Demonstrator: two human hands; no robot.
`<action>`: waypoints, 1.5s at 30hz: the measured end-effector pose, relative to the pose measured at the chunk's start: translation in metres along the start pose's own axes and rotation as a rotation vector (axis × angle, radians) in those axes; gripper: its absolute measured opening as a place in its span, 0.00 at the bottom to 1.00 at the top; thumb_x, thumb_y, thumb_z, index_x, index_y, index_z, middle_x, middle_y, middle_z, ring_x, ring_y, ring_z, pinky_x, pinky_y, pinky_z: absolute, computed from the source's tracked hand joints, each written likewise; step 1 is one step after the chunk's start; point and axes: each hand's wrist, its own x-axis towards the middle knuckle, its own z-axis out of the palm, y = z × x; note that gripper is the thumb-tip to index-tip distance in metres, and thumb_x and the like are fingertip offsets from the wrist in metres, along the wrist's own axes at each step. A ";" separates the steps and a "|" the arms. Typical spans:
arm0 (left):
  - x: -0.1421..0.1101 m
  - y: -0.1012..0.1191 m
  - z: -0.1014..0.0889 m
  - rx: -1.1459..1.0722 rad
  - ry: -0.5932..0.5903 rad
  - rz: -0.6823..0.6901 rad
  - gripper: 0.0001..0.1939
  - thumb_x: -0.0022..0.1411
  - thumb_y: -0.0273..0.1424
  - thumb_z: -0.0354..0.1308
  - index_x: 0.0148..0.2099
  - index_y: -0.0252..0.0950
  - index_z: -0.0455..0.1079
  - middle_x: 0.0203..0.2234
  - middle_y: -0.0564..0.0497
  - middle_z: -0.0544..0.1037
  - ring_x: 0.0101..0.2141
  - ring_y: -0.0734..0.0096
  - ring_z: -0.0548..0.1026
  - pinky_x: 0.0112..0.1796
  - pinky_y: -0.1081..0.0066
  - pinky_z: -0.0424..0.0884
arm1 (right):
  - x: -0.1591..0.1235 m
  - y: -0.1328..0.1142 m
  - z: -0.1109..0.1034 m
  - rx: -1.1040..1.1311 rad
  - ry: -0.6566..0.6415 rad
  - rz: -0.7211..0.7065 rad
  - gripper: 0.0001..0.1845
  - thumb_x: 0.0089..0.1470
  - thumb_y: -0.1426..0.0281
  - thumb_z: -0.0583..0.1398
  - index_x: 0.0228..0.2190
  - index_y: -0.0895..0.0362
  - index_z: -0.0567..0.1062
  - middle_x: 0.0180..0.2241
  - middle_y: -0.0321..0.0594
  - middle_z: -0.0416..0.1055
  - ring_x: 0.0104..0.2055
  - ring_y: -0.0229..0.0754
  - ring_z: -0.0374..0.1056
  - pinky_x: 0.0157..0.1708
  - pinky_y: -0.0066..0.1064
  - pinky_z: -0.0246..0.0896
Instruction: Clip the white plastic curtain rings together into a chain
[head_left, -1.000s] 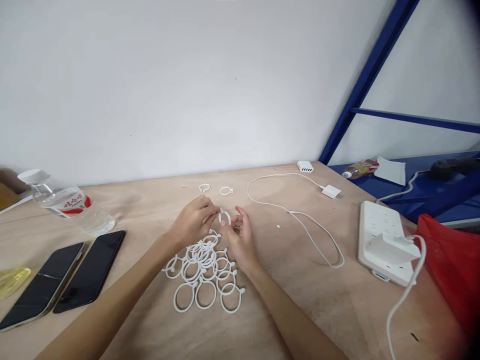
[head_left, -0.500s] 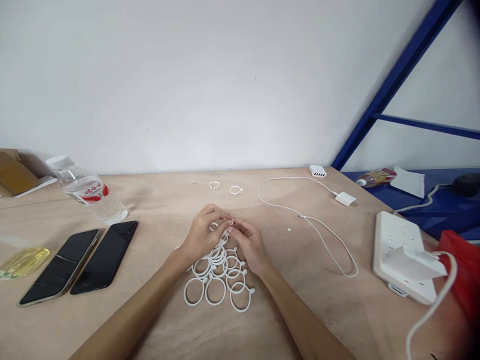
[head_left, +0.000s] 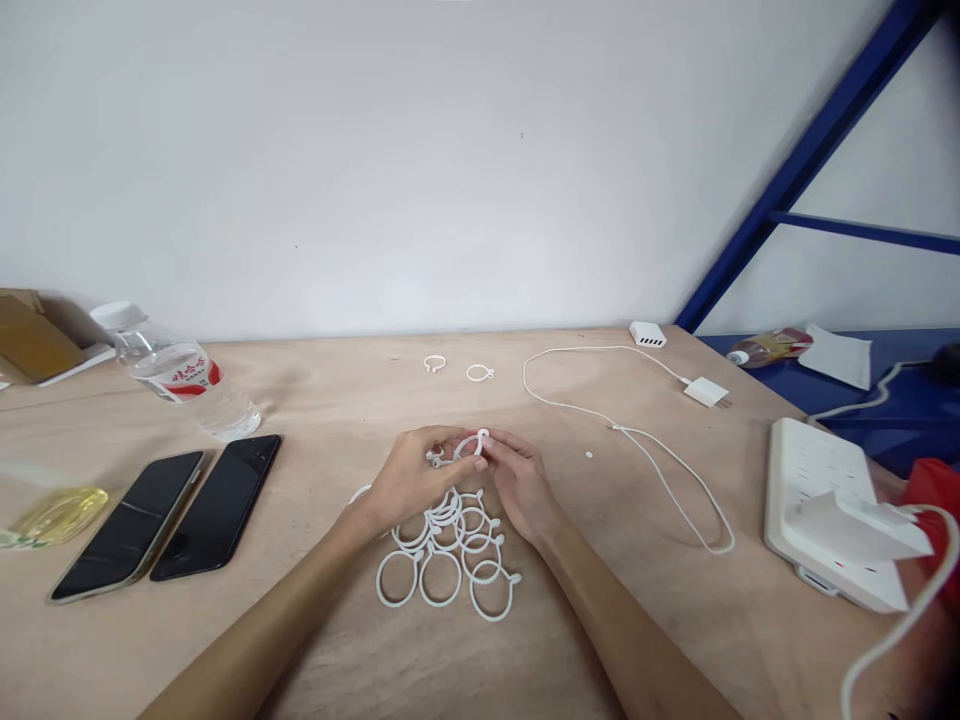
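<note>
Between my hands, above the wooden table, is a white plastic ring (head_left: 466, 445) with a small eyelet on its edge. My left hand (head_left: 416, 470) is closed on the ring's left side, its thumb pointing right. The fingertips of my right hand (head_left: 521, 478) pinch the ring near its eyelet. Just below my hands lies a loose pile of several similar white rings (head_left: 441, 578), many overlapping; my left hand and wrist hide part of it. Farther back, an open white ring (head_left: 434, 363) and a closed white ring (head_left: 481, 373) lie apart from the pile.
On the left are a water bottle (head_left: 187, 378), two phones (head_left: 217, 508) and a coil of yellow tape (head_left: 64, 515). A white cable (head_left: 570, 405) with a charger (head_left: 706, 391), a USB hub (head_left: 647, 334) and a power strip (head_left: 821, 510) lie to the right.
The ring between my hands has turned and now shows more of its hoop and eyelet. My right hand has shifted slightly right, and the whole view has moved a little.
</note>
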 end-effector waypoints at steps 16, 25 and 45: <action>0.003 -0.007 -0.012 -0.068 -0.219 -0.047 0.18 0.53 0.41 0.58 0.40 0.33 0.76 0.29 0.50 0.79 0.28 0.70 0.73 0.29 0.73 0.68 | 0.003 0.016 -0.008 -0.287 0.069 -0.049 0.14 0.45 0.60 0.64 0.19 0.58 0.75 0.19 0.35 0.68 0.24 0.36 0.61 0.28 0.29 0.56; 0.099 -0.030 -0.006 0.526 0.015 0.197 0.18 0.60 0.35 0.50 0.51 0.35 0.69 0.47 0.44 0.74 0.49 0.58 0.68 0.52 0.58 0.60 | -0.002 0.009 -0.002 -0.521 -0.096 -0.160 0.05 0.46 0.68 0.63 0.23 0.54 0.80 0.28 0.37 0.71 0.34 0.41 0.66 0.37 0.32 0.58; 0.028 -0.033 0.008 0.282 0.239 0.225 0.19 0.62 0.37 0.50 0.54 0.37 0.59 0.44 0.45 0.73 0.45 0.64 0.71 0.45 0.62 0.68 | 0.009 0.012 -0.008 -0.081 0.243 -0.079 0.15 0.44 0.63 0.63 0.36 0.55 0.76 0.30 0.37 0.73 0.33 0.40 0.66 0.33 0.30 0.58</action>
